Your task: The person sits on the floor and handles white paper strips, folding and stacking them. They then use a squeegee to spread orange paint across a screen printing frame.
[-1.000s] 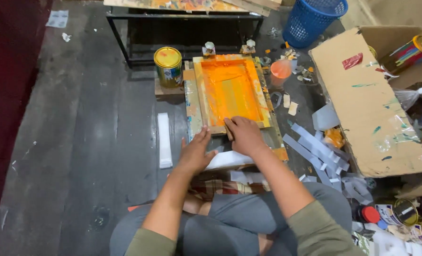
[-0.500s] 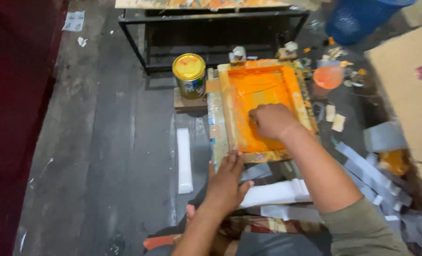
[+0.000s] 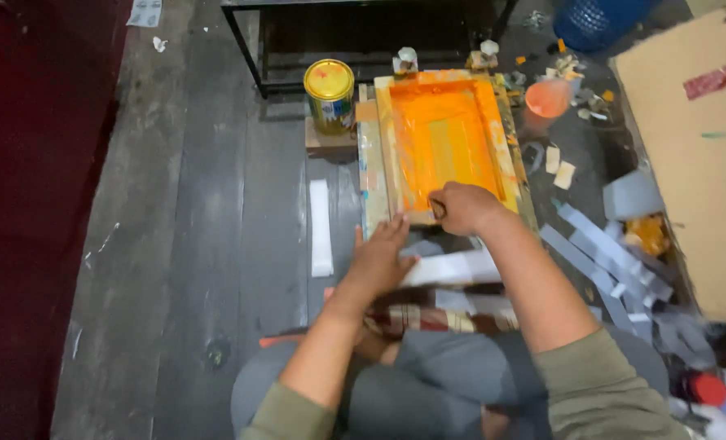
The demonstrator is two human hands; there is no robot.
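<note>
A wooden screen-printing frame lies flat on the dark floor, its mesh covered in orange ink. My right hand is closed around a squeegee handle at the near edge of the mesh; most of the tool is hidden under the fist. My left hand lies flat with fingers spread against the frame's near left corner, pressing on it. White paper sheets lie just below the frame, by my crossed legs.
A yellow-lidded tin can stands on a wood block left of the frame. An orange cup sits to the right. Grey paper strips and a cardboard sheet lie at right. A white strip lies left; a black metal stand behind.
My right hand has drawn the squeegee from the middle of the mesh toward me to the near edge. My left hand stayed at the frame's near corner. The camera view shifted.
</note>
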